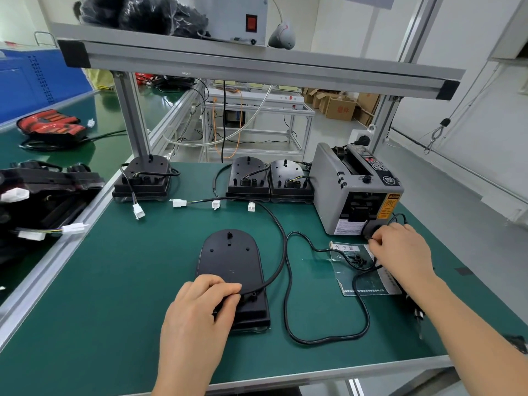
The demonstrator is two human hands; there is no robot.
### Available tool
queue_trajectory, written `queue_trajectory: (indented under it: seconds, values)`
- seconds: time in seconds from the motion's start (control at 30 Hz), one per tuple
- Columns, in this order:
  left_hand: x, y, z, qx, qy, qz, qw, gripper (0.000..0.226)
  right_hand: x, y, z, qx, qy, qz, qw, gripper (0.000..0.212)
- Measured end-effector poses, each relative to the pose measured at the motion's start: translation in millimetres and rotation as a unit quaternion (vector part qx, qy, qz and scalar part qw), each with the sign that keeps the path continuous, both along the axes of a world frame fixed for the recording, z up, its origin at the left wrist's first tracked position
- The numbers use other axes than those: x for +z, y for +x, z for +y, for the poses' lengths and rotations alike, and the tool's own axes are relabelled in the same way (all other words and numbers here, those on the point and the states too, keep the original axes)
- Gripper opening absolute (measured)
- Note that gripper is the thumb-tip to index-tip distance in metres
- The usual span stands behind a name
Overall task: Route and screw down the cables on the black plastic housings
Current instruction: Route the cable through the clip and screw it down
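Observation:
A black plastic housing (pixel 231 261) lies flat on the green mat (pixel 114 281) in front of me. My left hand (pixel 200 307) grips its near end, fingers curled where a black cable (pixel 281 244) enters. That cable runs back to a white connector (pixel 251 206). My right hand (pixel 400 250) hovers over a clear bag of black screws (pixel 357 260), fingertips pinching something small and dark by the tape dispenser's front. Three more housings (pixel 248 178) (pixel 291 181) (pixel 145 178) with routed cables stand at the back.
A grey tape dispenser (pixel 354 190) stands at the right rear. A second black cord (pixel 328 338) loops across the mat to a screwdriver (pixel 417 312) under my right forearm. Stacked black parts (pixel 43 195) lie on the left bench. A metal shelf frame (pixel 257 67) hangs overhead.

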State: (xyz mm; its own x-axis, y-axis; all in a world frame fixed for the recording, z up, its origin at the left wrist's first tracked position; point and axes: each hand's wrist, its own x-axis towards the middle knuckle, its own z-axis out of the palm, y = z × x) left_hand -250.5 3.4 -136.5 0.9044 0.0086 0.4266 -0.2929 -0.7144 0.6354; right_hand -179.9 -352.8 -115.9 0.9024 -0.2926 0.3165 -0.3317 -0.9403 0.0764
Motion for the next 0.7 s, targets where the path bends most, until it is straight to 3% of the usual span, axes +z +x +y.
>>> queue_trajectory:
  seconds: [0.1,0.17,0.23,0.37,0.7]
  values:
    - [-1,0,-1,0.002,-0.001,-0.006,1.0,0.021,17,-23,47,0.053,0.248,-0.03,0.967,0.015]
    - [-2,1,0,0.004,-0.008,-0.008,1.0,0.021,26,-42,91,0.097,0.395,-0.008,0.913,0.013]
    - [-4,3,0,0.001,-0.012,-0.007,1.0,0.021,31,-58,133,0.144,0.47,0.026,0.87,0.014]
    - [-5,4,1,0.0,-0.019,-0.004,1.0,0.021,26,-69,193,0.207,0.463,0.096,0.857,0.017]
    - [-6,3,2,-0.001,-0.048,0.02,0.999,0.018,17,-64,215,0.206,0.36,0.083,0.906,0.015]
